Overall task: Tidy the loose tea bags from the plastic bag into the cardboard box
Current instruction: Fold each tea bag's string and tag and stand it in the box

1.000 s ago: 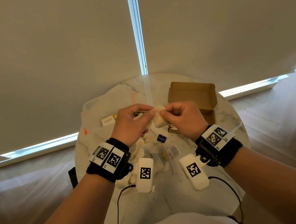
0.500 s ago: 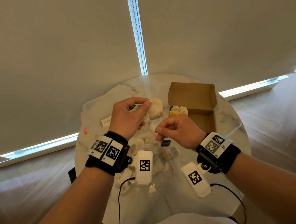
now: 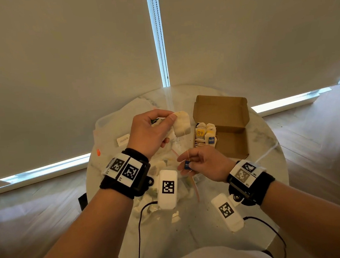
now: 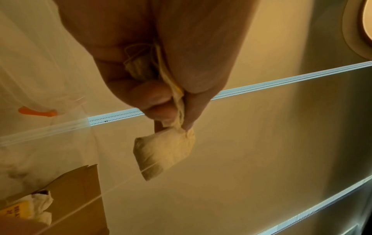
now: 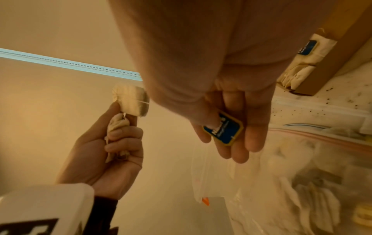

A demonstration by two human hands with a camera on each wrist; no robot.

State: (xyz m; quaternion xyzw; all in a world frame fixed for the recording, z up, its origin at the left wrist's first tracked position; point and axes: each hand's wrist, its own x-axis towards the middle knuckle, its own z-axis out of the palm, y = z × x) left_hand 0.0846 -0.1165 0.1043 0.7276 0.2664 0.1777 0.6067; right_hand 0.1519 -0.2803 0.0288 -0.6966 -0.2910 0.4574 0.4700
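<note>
My left hand (image 3: pixel 155 130) is raised over the table and pinches a cream tea bag (image 3: pixel 182 123) between thumb and fingers; more bags are bunched in its palm (image 4: pixel 138 68). A thin string runs from that tea bag (image 4: pixel 165 152) down to a blue paper tag (image 3: pixel 187 165), which my right hand (image 3: pixel 199 163) pinches lower and nearer to me. The blue tag (image 5: pixel 223 128) lies against the right hand's fingers. The open cardboard box (image 3: pixel 234 142) stands at the right with several tea bags (image 3: pixel 205 134) stacked in its left end. The clear plastic bag (image 3: pixel 168 169) with loose tea bags lies under both hands.
The round marble table (image 3: pixel 265 174) stands against closed window blinds. A white card (image 3: pixel 123 139) and the bag's orange zip slider (image 3: pixel 98 152) lie at the left. Tea crumbs dot the table (image 5: pixel 322 108) near the box. Wrist camera cables trail off the near edge.
The hands were together on one tea bag; the left hand has lifted it up and away while the right hand has drawn the blue tag down toward me, pulling the string taut.
</note>
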